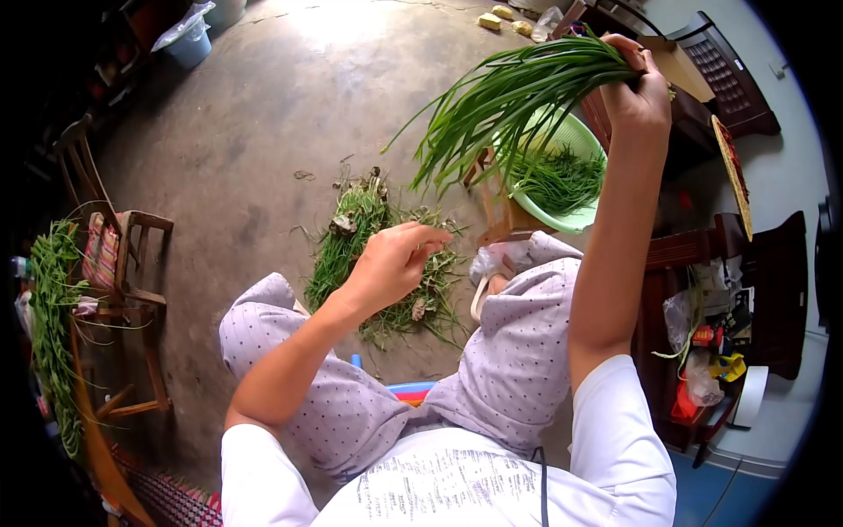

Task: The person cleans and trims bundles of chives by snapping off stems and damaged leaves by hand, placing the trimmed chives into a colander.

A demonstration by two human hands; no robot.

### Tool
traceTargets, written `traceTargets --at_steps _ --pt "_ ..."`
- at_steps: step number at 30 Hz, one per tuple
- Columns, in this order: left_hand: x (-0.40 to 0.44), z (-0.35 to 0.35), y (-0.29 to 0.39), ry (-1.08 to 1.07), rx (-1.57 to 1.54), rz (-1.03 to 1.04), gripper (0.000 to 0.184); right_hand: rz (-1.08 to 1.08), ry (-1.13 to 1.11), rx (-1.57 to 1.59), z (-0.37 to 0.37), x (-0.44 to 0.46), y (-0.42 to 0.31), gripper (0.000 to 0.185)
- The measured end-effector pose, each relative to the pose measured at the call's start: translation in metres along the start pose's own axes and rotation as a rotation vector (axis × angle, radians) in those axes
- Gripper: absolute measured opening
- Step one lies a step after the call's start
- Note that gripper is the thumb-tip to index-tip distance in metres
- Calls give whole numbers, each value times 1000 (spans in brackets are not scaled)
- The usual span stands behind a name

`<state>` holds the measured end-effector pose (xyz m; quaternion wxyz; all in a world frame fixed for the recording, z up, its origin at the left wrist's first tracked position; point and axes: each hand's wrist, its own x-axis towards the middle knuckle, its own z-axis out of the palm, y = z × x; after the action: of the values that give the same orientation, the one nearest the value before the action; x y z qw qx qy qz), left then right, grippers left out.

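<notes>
My right hand (637, 88) is raised at the upper right, its fingers wrapped round the base of a bunch of garlic chives (527, 97). The long green leaves fan out to the left and droop. Over the floor pile hangs my left hand (391, 268), fingers curled and pinched together; whatever is between them is too small to make out. Below it lies a pile of chives (338, 277) mixed with dry, yellowed bits. A light green basin (591, 145) holds more chives (562, 180) and stands partly behind the raised bunch.
A wooden stool (496, 206) stands beside the basin. At left are a small wooden chair (132, 224) and leafy greens (57, 307). Dark furniture with bags (702, 382) stands at right. A blue bucket (187, 46) is far back, and yellowish lumps (490, 21) lie on the floor.
</notes>
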<state>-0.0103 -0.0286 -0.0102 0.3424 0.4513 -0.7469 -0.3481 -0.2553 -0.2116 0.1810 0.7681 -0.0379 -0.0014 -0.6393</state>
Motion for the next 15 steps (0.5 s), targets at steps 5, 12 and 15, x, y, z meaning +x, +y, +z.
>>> traceTargets --at_steps 5,12,15 --pt "7 0 22 64 -326 -76 35 -13 20 -28 0 10 -8 40" --pt "16 12 21 144 -587 -184 41 48 44 -21 1 9 10 44" --pt "18 8 26 90 -603 -281 34 73 -16 -25 -1 10 9 46"
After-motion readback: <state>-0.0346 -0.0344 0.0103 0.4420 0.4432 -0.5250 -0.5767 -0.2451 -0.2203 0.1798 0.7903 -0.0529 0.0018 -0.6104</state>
